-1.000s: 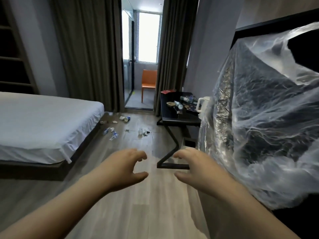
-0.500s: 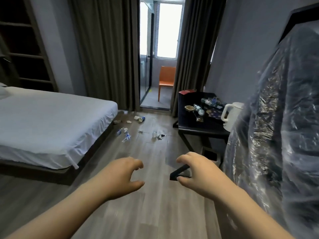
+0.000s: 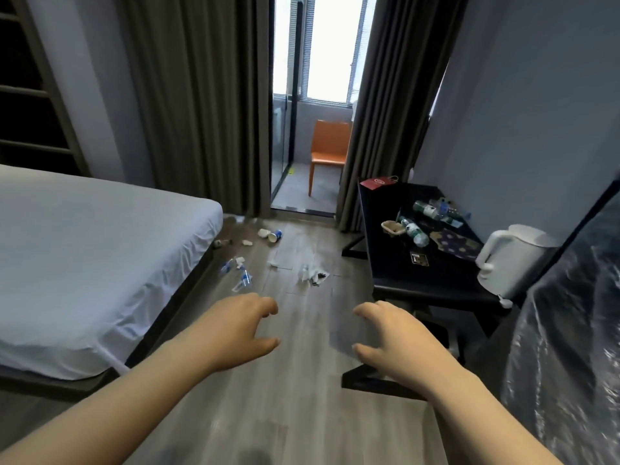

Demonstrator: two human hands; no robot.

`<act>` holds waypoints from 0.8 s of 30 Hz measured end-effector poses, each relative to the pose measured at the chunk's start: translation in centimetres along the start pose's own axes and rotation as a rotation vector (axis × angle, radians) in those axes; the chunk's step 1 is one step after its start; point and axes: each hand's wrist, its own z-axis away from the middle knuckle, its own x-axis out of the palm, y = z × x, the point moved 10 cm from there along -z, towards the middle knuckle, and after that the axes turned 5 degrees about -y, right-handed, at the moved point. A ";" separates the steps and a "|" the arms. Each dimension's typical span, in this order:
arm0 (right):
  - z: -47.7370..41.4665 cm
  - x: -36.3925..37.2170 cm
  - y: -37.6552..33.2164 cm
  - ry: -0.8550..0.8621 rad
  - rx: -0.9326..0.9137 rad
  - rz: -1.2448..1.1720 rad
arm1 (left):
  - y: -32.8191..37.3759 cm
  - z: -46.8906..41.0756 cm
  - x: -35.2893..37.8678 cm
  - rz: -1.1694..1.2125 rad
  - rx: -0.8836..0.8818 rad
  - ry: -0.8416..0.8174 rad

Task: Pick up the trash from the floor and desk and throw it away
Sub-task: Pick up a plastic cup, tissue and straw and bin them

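Note:
Trash lies scattered on the wooden floor ahead: crushed plastic bottles (image 3: 242, 280) near the bed corner, a blue-and-white paper cup (image 3: 275, 235), crumpled wrappers (image 3: 314, 275). The black desk (image 3: 396, 273) on the right carries plastic bottles (image 3: 415, 232), a cardboard cup tray (image 3: 393, 227), a patterned wrapper (image 3: 457, 245) and a red paper bag (image 3: 378, 182). My left hand (image 3: 240, 327) and my right hand (image 3: 394, 337) hover side by side over the floor, fingers loosely curled, holding nothing. Both are well short of the trash.
A bed with a white sheet (image 3: 84, 256) fills the left. A white kettle (image 3: 510, 260) stands on the desk's near right corner. A clear plastic bag (image 3: 570, 330) hangs at the right edge. Dark curtains (image 3: 201, 112) frame a doorway to an orange chair (image 3: 328, 149).
The view has advanced into the room and swung right; the desk and floor trash are nearer, and the plastic bag has slid toward the right edge. Both hands keep the same pose.

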 end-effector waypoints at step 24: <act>-42.6 0.5 16.4 -0.170 0.041 -0.112 | -14.3 -41.6 -1.2 0.044 -0.062 -0.140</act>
